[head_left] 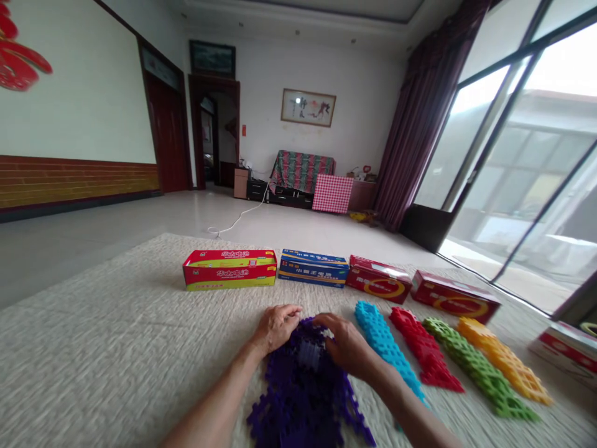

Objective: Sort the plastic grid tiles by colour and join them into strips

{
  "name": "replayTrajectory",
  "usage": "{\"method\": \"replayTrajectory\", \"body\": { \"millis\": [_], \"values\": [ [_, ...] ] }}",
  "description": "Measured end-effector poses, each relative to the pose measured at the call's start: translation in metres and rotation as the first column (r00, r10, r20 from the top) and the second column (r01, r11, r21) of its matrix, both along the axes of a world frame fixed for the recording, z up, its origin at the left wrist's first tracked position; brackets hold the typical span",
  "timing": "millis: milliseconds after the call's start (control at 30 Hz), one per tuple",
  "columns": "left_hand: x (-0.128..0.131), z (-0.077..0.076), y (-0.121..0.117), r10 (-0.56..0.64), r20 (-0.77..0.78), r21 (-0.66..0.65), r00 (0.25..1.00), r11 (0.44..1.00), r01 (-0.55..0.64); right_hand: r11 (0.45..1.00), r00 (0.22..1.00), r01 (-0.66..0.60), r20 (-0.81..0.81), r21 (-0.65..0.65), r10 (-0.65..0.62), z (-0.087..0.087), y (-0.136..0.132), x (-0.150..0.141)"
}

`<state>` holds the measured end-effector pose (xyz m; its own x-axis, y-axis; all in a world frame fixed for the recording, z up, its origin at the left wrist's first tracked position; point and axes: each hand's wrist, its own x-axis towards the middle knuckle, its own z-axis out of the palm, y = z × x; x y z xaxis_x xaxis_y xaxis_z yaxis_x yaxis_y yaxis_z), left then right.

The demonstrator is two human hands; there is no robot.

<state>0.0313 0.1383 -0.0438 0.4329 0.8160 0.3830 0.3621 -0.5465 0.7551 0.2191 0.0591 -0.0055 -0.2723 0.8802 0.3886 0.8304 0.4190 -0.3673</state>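
Dark purple interlocking plastic pieces (303, 398), notched like snowflake blocks, lie in front of me on the pale mat. My left hand (277, 328) has its fingers curled on the upper left end of the purple pieces. On the upper right end, my right hand (347, 345) is bent over with its fingers closed on them. Contact points under the fingers are partly hidden. To the right lie joined strips of similar pieces: a light blue strip (385, 342), a red strip (422, 348), a green strip (480, 367) and a yellow strip (504, 358).
Beyond my hands stand a red and yellow battery box (228, 272), a blue battery box (313, 270) and two dark red boxes (379, 280). Another box (569, 348) sits at the far right. A white cable (240, 216) crosses the floor behind the mat (140, 330).
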Motion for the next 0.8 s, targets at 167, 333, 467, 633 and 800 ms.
{"method": "replayTrajectory", "body": {
  "millis": [167,333,467,633,800],
  "values": [
    [0.002,0.001,0.0,0.012,-0.022,0.019,1.0,1.0,-0.012,0.998,0.999,-0.053,0.003,-0.025,0.053,-0.009,0.012,0.005],
    [0.003,0.003,-0.002,0.021,-0.038,0.021,0.999,1.0,-0.02,0.999,0.999,0.032,0.026,0.013,-0.033,-0.007,0.021,0.01],
    [0.003,0.003,-0.001,0.023,-0.04,-0.001,0.999,1.0,-0.023,0.976,0.971,0.216,0.113,-0.016,-0.213,0.008,0.042,0.022],
    [0.003,0.005,-0.002,0.024,-0.06,-0.025,0.998,0.999,-0.026,0.955,0.943,0.27,0.233,-0.12,-0.238,0.017,0.062,0.038],
    [0.002,0.006,-0.003,0.028,-0.094,-0.024,0.995,0.999,-0.031,0.953,0.933,0.267,0.285,-0.14,-0.219,0.012,0.059,0.041]
  ]
}}
